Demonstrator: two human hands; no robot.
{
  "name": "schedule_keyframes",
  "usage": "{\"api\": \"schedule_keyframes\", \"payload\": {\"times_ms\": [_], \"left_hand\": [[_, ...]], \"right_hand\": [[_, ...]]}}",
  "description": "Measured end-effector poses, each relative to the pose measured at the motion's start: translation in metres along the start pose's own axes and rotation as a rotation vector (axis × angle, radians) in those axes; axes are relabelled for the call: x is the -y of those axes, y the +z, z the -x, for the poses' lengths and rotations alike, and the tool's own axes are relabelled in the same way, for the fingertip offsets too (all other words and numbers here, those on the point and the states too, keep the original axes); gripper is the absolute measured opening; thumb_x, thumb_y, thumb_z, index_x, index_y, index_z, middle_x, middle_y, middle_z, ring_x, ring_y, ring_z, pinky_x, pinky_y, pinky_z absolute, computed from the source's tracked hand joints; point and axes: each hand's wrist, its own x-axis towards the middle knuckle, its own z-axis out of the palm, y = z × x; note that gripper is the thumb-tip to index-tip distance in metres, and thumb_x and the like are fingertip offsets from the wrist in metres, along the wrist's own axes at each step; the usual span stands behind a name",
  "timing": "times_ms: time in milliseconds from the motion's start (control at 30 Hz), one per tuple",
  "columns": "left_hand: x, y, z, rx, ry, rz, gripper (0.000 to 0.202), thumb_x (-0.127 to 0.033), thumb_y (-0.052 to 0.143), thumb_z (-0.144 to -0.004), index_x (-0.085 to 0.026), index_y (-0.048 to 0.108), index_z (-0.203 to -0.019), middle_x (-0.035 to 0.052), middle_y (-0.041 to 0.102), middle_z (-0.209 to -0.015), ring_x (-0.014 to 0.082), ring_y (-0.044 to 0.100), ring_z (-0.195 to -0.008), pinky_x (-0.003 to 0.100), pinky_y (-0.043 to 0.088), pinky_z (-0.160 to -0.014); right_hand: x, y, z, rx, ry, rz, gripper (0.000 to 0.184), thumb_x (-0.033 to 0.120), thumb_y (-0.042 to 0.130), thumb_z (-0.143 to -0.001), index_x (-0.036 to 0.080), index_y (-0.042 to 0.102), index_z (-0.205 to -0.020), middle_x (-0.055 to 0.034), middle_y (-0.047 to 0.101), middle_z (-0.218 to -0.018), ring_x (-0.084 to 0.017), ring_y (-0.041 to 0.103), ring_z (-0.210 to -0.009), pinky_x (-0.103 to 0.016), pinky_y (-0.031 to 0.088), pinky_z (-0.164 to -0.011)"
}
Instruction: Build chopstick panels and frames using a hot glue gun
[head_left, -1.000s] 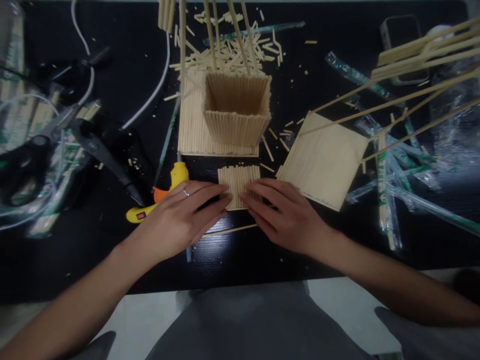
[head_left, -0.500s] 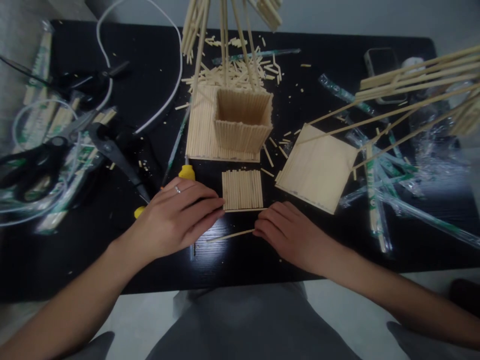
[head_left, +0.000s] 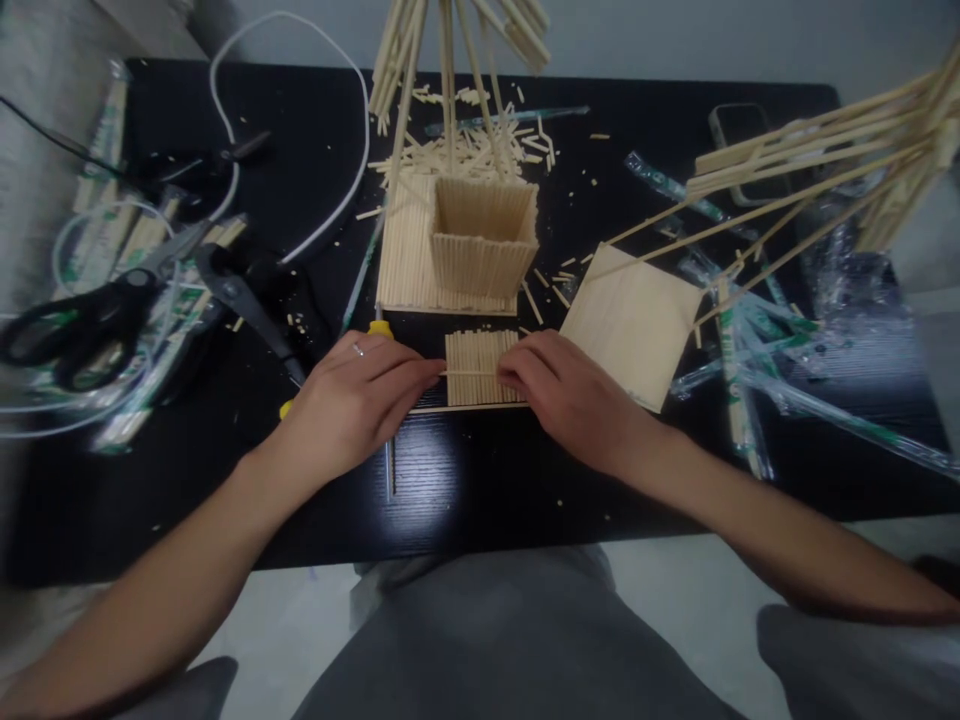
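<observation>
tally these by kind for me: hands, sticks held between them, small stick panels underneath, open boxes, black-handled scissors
Hands: 2 (left hand, right hand)
Held stick: 1
Small stick panel: 1
Open box: 1
Black-handled scissors: 1
Total: 6

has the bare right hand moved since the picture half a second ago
Yes, the bare right hand moved forward, nearer the open-topped box of pale wooden sticks.
</observation>
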Motion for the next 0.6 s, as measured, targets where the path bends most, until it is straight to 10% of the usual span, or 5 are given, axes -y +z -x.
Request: {"api": "schedule_keyframes", "payload": {"times_ms": [600], "left_hand": [[0.001, 0.007, -0.005, 0.03, -0.013, -0.061, 0.024, -0.019, 0.057, -0.104, -0.024, 0.07, -0.123, 0.0053, 0.076, -0.107, 0.024, 0.07, -0.102, 0.045, 0.051, -0.097]], "right_hand": [[-0.016, 0.001, 0.014, -0.024, -0.006, -0.034, 0.025, 0.005, 0.05, -0.103, 0.014, 0.071, -0.112, -0.0108, 0.071, -0.101, -0.023, 0.065, -0.092, -0.04, 0.059, -0.085]]}}
